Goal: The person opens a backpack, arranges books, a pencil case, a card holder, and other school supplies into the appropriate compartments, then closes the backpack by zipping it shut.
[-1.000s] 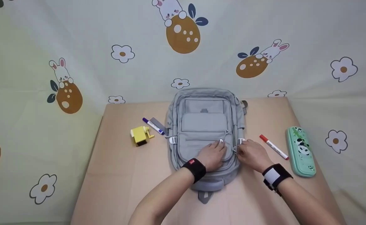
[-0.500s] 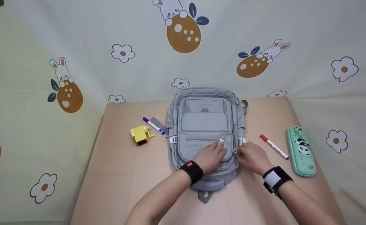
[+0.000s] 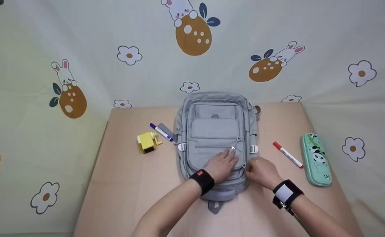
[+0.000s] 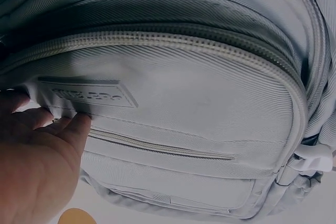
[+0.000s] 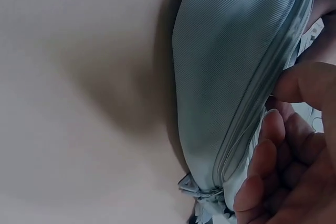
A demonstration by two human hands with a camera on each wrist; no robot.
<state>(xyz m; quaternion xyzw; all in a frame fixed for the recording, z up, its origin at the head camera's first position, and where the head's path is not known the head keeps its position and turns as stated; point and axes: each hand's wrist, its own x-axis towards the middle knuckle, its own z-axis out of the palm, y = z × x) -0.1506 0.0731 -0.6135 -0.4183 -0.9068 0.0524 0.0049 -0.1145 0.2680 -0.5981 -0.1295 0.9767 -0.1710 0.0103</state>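
Note:
A grey backpack (image 3: 215, 128) lies on its back on the table, top end away from me. Spread on its lower front pocket is my left hand (image 3: 221, 165), fingers extended and pressing the fabric near a small pocket's zipper. My right hand (image 3: 264, 171) is at the bag's right edge, below the white buckle (image 3: 253, 149), its thumb and index finger pinching at a zipper pull (image 3: 243, 166) that they mostly hide. In the right wrist view the other fingers curl beside the zipper seam (image 5: 247, 95). The left wrist view shows separated zipper teeth (image 4: 173, 38) along the front pocket's curved edge.
Left of the bag are a yellow hand-cranked pencil sharpener (image 3: 147, 141), a blue marker (image 3: 161, 132) and a grey strap (image 3: 166, 130). To the right lie a red marker (image 3: 288, 154) and a green panda pencil case (image 3: 316, 159). A patterned cloth (image 3: 153, 29) hangs behind the table.
My right hand has moved toward me and slightly left along the bag's right edge, uncovering the white buckle. The left hand stays almost still on the front pocket.

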